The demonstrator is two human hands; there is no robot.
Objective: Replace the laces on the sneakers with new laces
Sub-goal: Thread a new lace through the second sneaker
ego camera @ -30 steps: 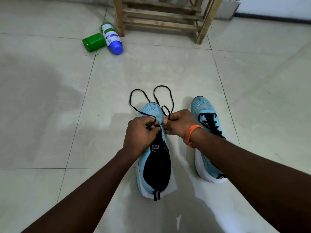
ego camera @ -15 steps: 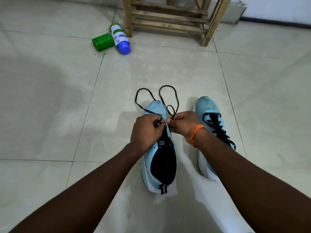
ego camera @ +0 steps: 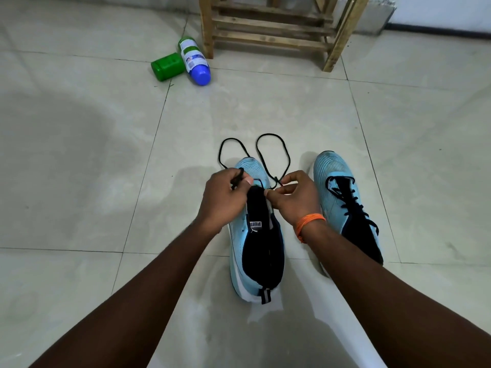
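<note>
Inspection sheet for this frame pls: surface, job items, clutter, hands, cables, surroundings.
Surface: pale tiled floor, shadowed in patches.
Job's things: blue sneaker in front, tongue bare, black lace looped past its toe; second sneaker beside it, laced.
Clutter: green jar and blue-capped bottle, lying down next to each other.
Hands: left hand and right hand each pinch the lace.
Cables: nothing seen.
Surroundings: wooden rack, wall behind.

Two light-blue knit sneakers: left sneaker (ego camera: 239, 243), right sneaker (ego camera: 330, 166). Two black cord laces: one loose lace (ego camera: 273, 135), one threaded lace (ego camera: 345, 200). Near the pale tiled floor's (ego camera: 79, 168) far edge: one green plastic jar (ego camera: 166, 66), one white blue-capped bottle (ego camera: 195, 61), one wooden slatted rack (ego camera: 268, 33). Two hands: left hand (ego camera: 223, 197), right hand (ego camera: 295, 201). One orange wristband (ego camera: 309, 221).
</note>
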